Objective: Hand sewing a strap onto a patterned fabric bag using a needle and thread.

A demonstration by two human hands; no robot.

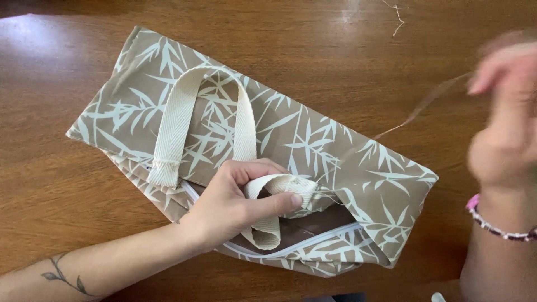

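Strap (279, 187) of cream webbing is pinched in left hand (229, 204) grip, thumb over fold, at the tote bag (313, 145) mouth beside its white zipper (313, 237). Bag, tan with pale leaf print, lies flat on wooden tabletop (56, 184). Right hand (503, 128) is blurred, raised, fingers pinching a thin thread (425, 106) running toward the bag. Beaded bracelet (495, 223) on right wrist.

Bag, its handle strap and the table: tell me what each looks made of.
Bag: thin woven cloth, matte tan with a pale leaf print; it creases softly.
Handle strap: cream webbing, likely cotton, showing a herringbone weave.
Table: brown wood or wood veneer, glossy, with grain lines and light glare.
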